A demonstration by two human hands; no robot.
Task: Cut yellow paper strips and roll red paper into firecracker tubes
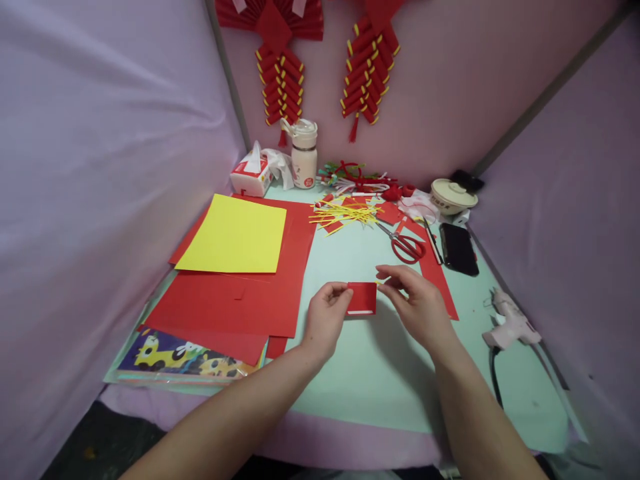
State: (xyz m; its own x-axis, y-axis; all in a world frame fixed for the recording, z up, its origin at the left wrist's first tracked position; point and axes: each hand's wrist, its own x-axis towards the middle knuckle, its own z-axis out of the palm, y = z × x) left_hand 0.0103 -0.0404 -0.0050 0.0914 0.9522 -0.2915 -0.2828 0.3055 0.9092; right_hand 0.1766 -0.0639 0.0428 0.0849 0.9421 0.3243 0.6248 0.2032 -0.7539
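Pinched by its left edge in my left hand point(327, 312) is a small red paper rectangle point(362, 297) with a white strip along its lower edge. It is held above the pale green table. My right hand point(413, 297) is just off the paper's upper right corner, its thumb and forefinger close together. A bit of yellow shows at those fingertips and the paper's corner; whether the fingers grip it I cannot tell. Beyond the hands lies a heap of thin yellow paper strips point(345, 212). Red-handled scissors point(406, 247) rest to its right.
Red sheets point(225, 307) and a yellow sheet point(235, 237) are stacked at left. A tissue pack point(251, 179), a bottle point(304, 157) and a lidded bowl point(453, 197) stand at the back. A phone point(459, 249) and a glue gun point(511, 321) with a cord lie at right.
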